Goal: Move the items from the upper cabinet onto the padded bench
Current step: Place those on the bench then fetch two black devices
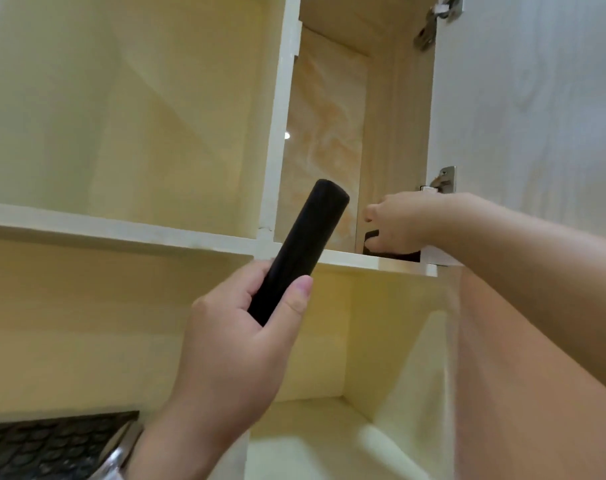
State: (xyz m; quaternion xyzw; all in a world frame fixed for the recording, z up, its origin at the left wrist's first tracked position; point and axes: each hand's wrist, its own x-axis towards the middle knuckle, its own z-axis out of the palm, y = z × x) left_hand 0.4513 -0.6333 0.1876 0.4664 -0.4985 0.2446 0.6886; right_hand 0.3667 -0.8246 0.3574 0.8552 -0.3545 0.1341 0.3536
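My left hand (232,337) is wrapped around the lower end of a long black cylinder (305,244), which points up and to the right in front of the cabinet shelf (156,233). My right hand (403,225) reaches into the narrow right compartment of the upper cabinet. Its fingers curl around a small black object (388,252) that rests on the shelf floor by the right wall. Most of that object is hidden behind the hand. The padded bench is out of view.
The white cabinet door (537,98) stands open at right, with metal hinges (442,180) on its edge. A white divider (281,133) separates the wide left compartment from the narrow right one. A dark mesh panel (52,441) shows at bottom left.
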